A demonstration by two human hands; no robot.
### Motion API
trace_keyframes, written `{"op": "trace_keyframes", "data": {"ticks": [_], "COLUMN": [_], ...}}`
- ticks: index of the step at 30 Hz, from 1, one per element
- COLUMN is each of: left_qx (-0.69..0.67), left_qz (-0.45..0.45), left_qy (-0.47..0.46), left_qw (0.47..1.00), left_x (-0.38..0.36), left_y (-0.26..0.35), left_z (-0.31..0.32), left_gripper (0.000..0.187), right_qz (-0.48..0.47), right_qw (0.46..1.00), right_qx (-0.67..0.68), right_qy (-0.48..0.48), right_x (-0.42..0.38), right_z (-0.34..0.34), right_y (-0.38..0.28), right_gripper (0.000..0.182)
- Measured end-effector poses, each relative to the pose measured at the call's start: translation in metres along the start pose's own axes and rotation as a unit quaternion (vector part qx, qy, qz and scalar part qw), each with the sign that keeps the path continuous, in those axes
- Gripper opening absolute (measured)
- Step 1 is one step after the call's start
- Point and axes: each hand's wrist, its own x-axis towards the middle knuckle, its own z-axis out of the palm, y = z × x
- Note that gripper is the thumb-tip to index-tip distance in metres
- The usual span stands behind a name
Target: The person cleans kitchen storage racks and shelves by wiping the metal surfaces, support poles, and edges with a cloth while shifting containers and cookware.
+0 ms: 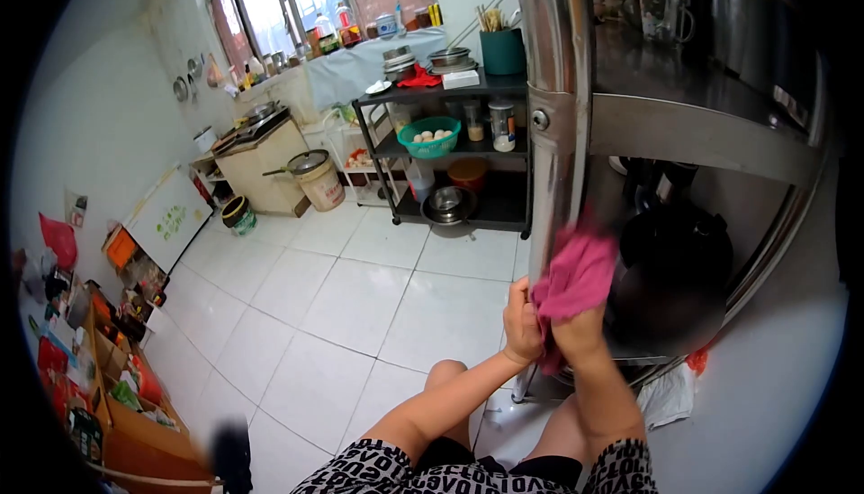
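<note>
A crumpled pink cloth [578, 271] is in my right hand [579, 330], pressed against the upright metal leg [551, 170] of a steel rack. Part of the cloth hangs down between my two wrists. Its upper edge is smeared by motion. My left hand [522, 325] is closed at the same leg, just left of the cloth. Whether its fingers grip the leg or a fold of the cloth is hidden. Right behind the leg, on the rack's lower level, sits a dark, blurred pot-like thing [670, 260].
Glassware [661, 17] stands on the rack's upper shelf [666, 71]. A black shelf cart [490, 89] holds a green basket [429, 137] of eggs, jars and bowls. Further back are a stove [255, 125] and a lidded bucket [319, 184]. Cluttered boxes [135, 440] line the left.
</note>
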Motion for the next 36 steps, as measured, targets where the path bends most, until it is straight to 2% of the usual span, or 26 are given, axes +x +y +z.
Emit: {"op": "trace_keyframes", "data": {"ticks": [1,3,6,7,8,10,11,12,13,14,16,17,18,20,21,23,24,26,27,31,33,35,36], "left_qx": [-0.001,0.004,-0.033,-0.038,-0.029,-0.053,-0.086,-0.118,-0.03,0.018,0.114,-0.014,-0.048,-0.035,-0.039,-0.013,0.001,-0.007,-0.012,-0.044,-0.061,-0.086,-0.135], "left_qz": [-0.007,-0.019,-0.06,-0.056,-0.089,-0.161,-0.199,-0.237,-0.26,-0.256,-0.244,-0.225,-0.209,-0.189,-0.173,-0.213,-0.232,-0.237,-0.234,-0.25,-0.262,-0.28,-0.303], "left_qy": [-0.016,-0.03,-0.027,-0.024,-0.025,-0.021,-0.012,-0.001,-0.007,-0.028,-0.068,-0.021,-0.008,0.006,0.018,-0.011,-0.027,-0.037,-0.042,-0.082,-0.092,-0.082,-0.041], "left_qw": [1.0,0.999,0.997,0.997,0.995,0.985,0.976,0.964,0.965,0.966,0.961,0.974,0.977,0.981,0.984,0.977,0.972,0.971,0.971,0.964,0.959,0.953,0.942], "left_x": [-0.001,-0.008,-0.013,-0.009,-0.008,-0.017,-0.028,-0.04,-0.041,-0.056,-0.086,-0.097,-0.092,-0.074,-0.069,-0.079,-0.085,-0.089,-0.088,-0.095,-0.096,-0.097,-0.096], "left_y": [-0.003,-0.008,-0.013,-0.011,-0.007,-0.014,-0.027,-0.04,-0.027,-0.042,-0.073,-0.086,-0.078,-0.042,-0.029,-0.054,-0.067,-0.069,-0.073,-0.087,-0.091,-0.092,-0.091], "left_z": [-0.001,-0.005,0.0,0.001,0.0,0.001,0.003,0.004,0.002,0.002,0.002,0.005,0.005,0.002,0.001,0.001,0.001,0.005,0.007,0.012,0.012,0.012,0.013], "left_gripper": [0.045,0.044,0.039,0.04,0.041,0.042,0.041,0.041,0.036,0.031,0.029,0.03,0.033,0.04,0.044,0.037,0.035,0.032,0.031,0.027,0.025,0.023,0.022], "right_qz": [-0.089,-0.172,-0.072,-0.063,-0.049,0.003,0.107,0.156,0.205,0.26,0.307,0.133,-0.045,-0.108,0.036,0.172,0.111,0.018,0.017,0.146,0.196,0.201,0.162], "right_qw": [0.995,0.982,0.996,0.996,0.995,0.999,0.992,0.982,0.966,0.954,0.942,0.99,0.997,0.993,0.995,0.956,0.984,0.994,0.993,0.986,0.978,0.977,0.984], "right_qx": [-0.039,-0.07,-0.032,-0.044,-0.057,-0.048,0.054,0.104,0.153,0.146,0.134,0.042,-0.055,-0.049,0.091,0.23,0.115,0.01,-0.009,0.031,0.042,0.054,0.062], "right_qy": [-0.012,-0.028,0.031,0.051,0.073,0.02,0.031,0.033,0.04,0.016,0.006,0.004,-0.003,0.017,0.037,0.056,0.077,0.108,0.113,0.077,0.052,0.04,0.043], "right_x": [0.026,0.055,0.055,0.037,0.014,-0.046,-0.07,-0.085,-0.099,-0.108,-0.089,-0.056,-0.023,0.029,0.048,0.052,0.036,0.021,-0.002,-0.104,-0.118,-0.113,-0.095], "right_z": [-0.004,0.001,0.015,0.018,0.021,0.024,0.028,0.03,0.031,0.031,0.027,0.019,0.012,0.007,0.011,0.023,0.031,0.031,0.033,0.046,0.042,0.034,0.029], "right_y": [-0.007,-0.015,-0.018,-0.009,-0.001,0.025,0.03,0.033,0.035,0.039,0.039,0.027,0.018,0.0,-0.015,-0.01,0.015,0.014,0.019,0.039,0.037,0.036,0.032], "right_gripper": [0.043,0.04,0.037,0.035,0.033,0.036,0.037,0.037,0.038,0.039,0.041,0.04,0.039,0.041,0.039,0.037,0.04,0.037,0.036,0.033,0.031,0.03,0.029]}}
